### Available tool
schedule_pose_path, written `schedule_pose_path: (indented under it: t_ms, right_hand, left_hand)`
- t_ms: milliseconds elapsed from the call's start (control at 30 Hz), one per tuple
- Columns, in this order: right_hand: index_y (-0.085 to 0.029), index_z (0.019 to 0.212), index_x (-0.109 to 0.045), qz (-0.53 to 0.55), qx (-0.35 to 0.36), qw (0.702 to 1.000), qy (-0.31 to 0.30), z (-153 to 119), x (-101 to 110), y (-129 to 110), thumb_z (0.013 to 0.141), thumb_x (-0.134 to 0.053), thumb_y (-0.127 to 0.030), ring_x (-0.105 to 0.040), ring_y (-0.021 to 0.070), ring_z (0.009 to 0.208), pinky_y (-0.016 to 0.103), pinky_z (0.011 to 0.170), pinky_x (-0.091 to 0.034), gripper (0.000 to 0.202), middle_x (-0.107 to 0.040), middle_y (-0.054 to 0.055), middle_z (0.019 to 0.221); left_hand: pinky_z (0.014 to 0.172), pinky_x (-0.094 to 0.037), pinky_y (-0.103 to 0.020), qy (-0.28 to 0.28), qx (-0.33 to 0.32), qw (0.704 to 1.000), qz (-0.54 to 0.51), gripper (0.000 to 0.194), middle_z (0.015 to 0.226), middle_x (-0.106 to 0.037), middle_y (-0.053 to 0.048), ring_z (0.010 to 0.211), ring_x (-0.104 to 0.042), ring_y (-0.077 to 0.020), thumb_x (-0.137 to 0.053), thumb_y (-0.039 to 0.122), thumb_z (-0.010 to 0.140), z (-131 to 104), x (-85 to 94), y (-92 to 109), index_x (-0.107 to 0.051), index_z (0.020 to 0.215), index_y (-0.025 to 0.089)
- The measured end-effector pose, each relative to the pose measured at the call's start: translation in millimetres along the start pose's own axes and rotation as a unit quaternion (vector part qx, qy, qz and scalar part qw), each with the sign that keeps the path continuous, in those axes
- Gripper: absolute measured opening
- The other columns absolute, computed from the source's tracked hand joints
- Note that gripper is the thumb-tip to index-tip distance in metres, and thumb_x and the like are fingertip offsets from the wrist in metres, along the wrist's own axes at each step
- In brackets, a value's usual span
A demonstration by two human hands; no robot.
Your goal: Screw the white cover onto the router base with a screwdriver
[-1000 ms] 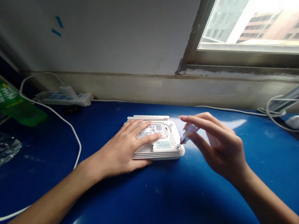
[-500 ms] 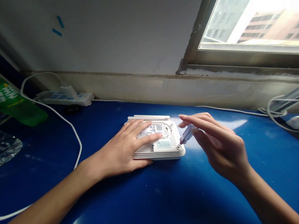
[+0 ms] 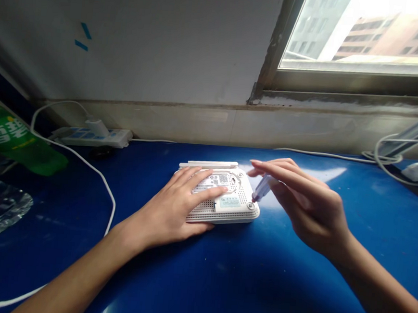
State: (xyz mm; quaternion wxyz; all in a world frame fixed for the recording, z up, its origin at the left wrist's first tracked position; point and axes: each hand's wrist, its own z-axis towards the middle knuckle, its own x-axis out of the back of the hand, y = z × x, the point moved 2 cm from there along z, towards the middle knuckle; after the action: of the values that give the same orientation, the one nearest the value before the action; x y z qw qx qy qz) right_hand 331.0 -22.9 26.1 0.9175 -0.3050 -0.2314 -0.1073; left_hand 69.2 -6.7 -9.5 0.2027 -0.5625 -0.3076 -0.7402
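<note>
A white router-like box (image 3: 244,194) with vent holes, printed labels and antennas along its back edge lies on the blue table. My left hand (image 3: 176,202) rests over its left part, fingers spread on top and thumb along the front side. In my right hand (image 3: 305,198) is a small translucent screwdriver (image 3: 262,187), pinched between fingers and thumb. Its dark tip points down at the round screw recess in the box's front right corner; whether it touches the screw cannot be made out.
On the left are a green bottle (image 3: 25,144), a clear plastic bottle (image 3: 0,207), a power strip (image 3: 114,138) and a looping white cable (image 3: 102,179). At the right edge stands a metal post (image 3: 414,129) with cable around it. The wall and window are behind.
</note>
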Motion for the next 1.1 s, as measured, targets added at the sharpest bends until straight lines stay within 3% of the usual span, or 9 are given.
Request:
schedule_pose_path:
  t_ms: [100,300,400,533,767,967,1100]
  right_hand:
    - [-0.032,0.147,-0.065,0.011,-0.007,1.0,0.002,0.0,-0.9,1.4,0.103,-0.06,-0.008,-0.071,0.0238,0.104,0.041,0.087,-0.057,0.05,-0.078,0.006,0.117]
    - [-0.03,0.119,-0.08,-0.017,-0.018,0.999,0.045,-2.1,3.0,7.5,0.09,-0.084,-0.016,-0.068,0.0227,0.082,0.039,0.07,-0.054,0.032,-0.075,0.005,0.097]
    - [-0.031,0.129,-0.077,-0.007,-0.013,1.0,0.021,-1.7,1.7,4.9,0.095,-0.077,-0.016,-0.068,0.0234,0.088,0.039,0.071,-0.055,0.037,-0.074,0.006,0.103]
    - [-0.033,0.15,-0.061,0.034,-0.028,0.999,-0.021,-1.6,-1.9,1.2,0.105,-0.058,-0.01,-0.069,0.0251,0.111,0.043,0.091,-0.057,0.051,-0.076,0.007,0.124]
    - [-0.03,0.123,-0.078,-0.015,-0.011,1.0,0.024,-1.7,0.7,4.7,0.091,-0.082,-0.015,-0.07,0.0221,0.083,0.038,0.072,-0.057,0.036,-0.076,0.005,0.099]
    - [-0.031,0.151,-0.061,0.018,-0.027,0.999,-0.03,-1.9,-1.5,2.1,0.105,-0.059,-0.014,-0.073,0.0244,0.114,0.041,0.097,-0.059,0.048,-0.077,0.007,0.126]
    - [-0.033,0.138,-0.071,-0.003,-0.024,1.0,0.009,-1.8,0.0,0.9,0.098,-0.073,-0.013,-0.079,0.0228,0.095,0.038,0.088,-0.063,0.045,-0.082,0.003,0.109]
  left_hand:
    - [0.131,-0.023,-0.064,0.002,-0.004,1.0,0.001,0.077,0.171,-0.038,-0.009,0.159,-0.032,-0.035,-0.082,0.04,0.09,-0.1,-0.1,0.2,-0.048,0.159,0.04]
    - [0.13,-0.024,-0.064,0.004,-0.002,1.0,-0.002,0.076,0.171,-0.038,-0.008,0.159,-0.032,-0.0357,-0.081,0.039,0.09,0.2,-0.2,-0.6,-0.048,0.159,0.041]
    - [0.13,-0.024,-0.065,0.007,-0.003,1.0,-0.007,0.075,0.171,-0.038,-0.008,0.159,-0.032,-0.0361,-0.08,0.04,0.09,0.1,0.0,-0.6,-0.049,0.159,0.041]
    - [0.13,-0.024,-0.065,0.008,-0.004,1.0,-0.013,0.076,0.171,-0.039,-0.008,0.158,-0.033,-0.0369,-0.082,0.039,0.089,-0.3,-0.2,-0.3,-0.05,0.158,0.04]
    - [0.13,-0.024,-0.064,0.007,-0.004,1.0,-0.009,0.077,0.171,-0.039,-0.008,0.158,-0.033,-0.0369,-0.082,0.039,0.089,-0.2,-0.3,-0.4,-0.049,0.159,0.04]
    - [0.131,-0.023,-0.063,0.001,-0.002,1.0,-0.005,0.077,0.171,-0.038,-0.01,0.159,-0.032,-0.0349,-0.081,0.039,0.09,-0.1,0.0,0.5,-0.048,0.159,0.039]
    - [0.13,-0.023,-0.065,0.001,-0.003,1.0,-0.005,0.076,0.171,-0.039,-0.01,0.159,-0.032,-0.0364,-0.082,0.04,0.089,0.1,0.5,0.8,-0.05,0.159,0.039]
